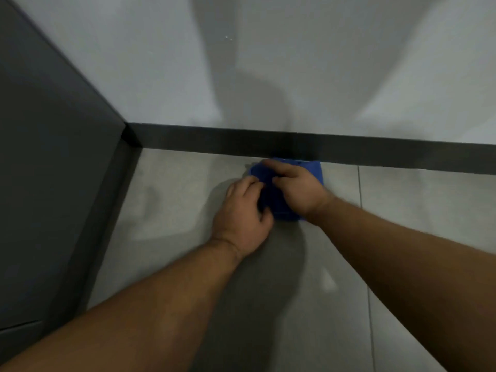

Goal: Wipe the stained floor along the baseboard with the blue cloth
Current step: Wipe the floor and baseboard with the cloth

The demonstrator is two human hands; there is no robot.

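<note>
The blue cloth (287, 208) lies bunched on the grey tiled floor (171, 205), its far edge touching the dark baseboard (241, 142) that runs across the foot of the pale wall (295, 63). The bundle is longer than it is wide; its long axis runs from the baseboard back toward the person, roughly square to the baseboard, with the broader end at the wall.

Both bare hands are on the cloth. The left hand (243, 218) sits at its near left side, fingers (253, 182) curled in and closed on a fold of the fabric. The right hand (298, 187) lies over the top from the right, its fingers (276, 166) bent and pressing down on the cloth close to the baseboard; whether they pinch it or only press cannot be told.

To the left, a dark grey panel (53, 157) meets the baseboard at the corner. A thin grout line (361, 200) crosses the floor to the right of the cloth, well apart from it. A faint smudged patch (153, 194) shows on the tile left of the hands, between them and the panel. The hands' shadow falls on the floor under the forearms.
</note>
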